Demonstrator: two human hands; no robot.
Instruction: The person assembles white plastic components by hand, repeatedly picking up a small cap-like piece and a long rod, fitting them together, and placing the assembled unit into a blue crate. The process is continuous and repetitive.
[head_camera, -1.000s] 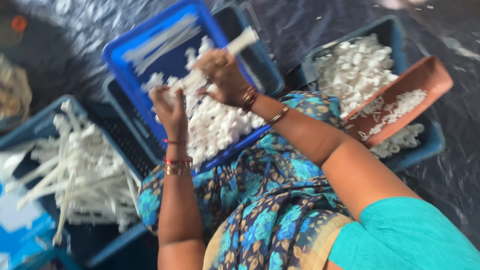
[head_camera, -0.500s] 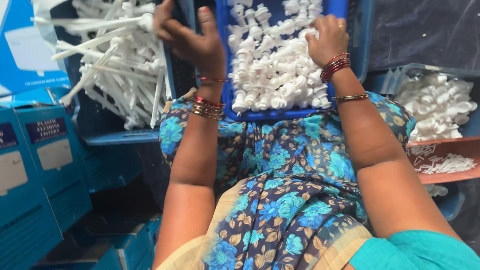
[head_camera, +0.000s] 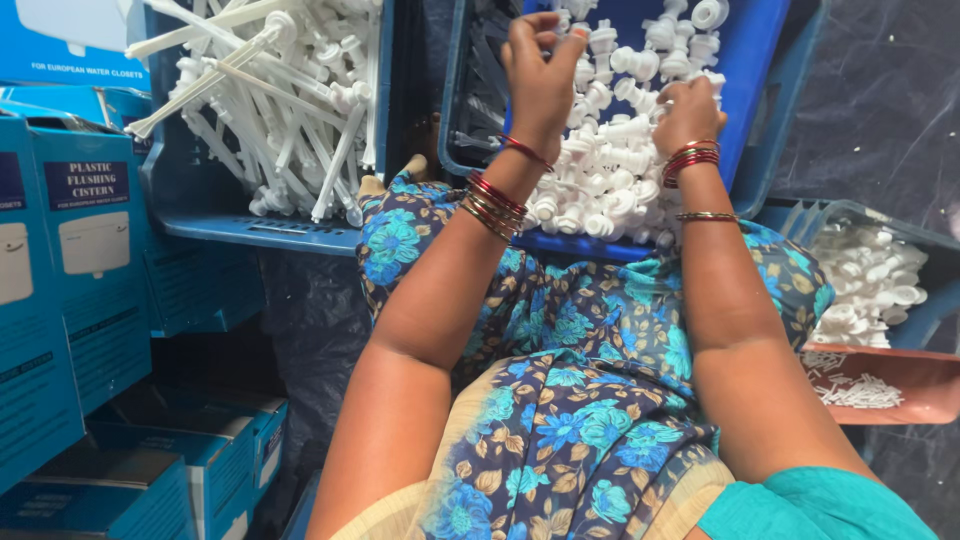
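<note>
While the small white plastic fittings (head_camera: 610, 170) lie heaped at the near edge of the blue tray (head_camera: 760, 70) on the lap, both hands work among them. Raised above the heap, the left hand (head_camera: 540, 80) curls its fingers, seemingly pinching one small piece. Knuckles up, the right hand (head_camera: 688, 108) rests on the pile; its grip is hidden. These pieces look light, stiff and smooth, best pinched by the stem. Long white rods (head_camera: 270, 100) fill the crate at left.

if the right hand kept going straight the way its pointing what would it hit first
Most likely the pile of small white plastic fittings in the blue tray. The right hand points up and away into that heap and seems to touch it already, though depth is hard to judge.
</note>
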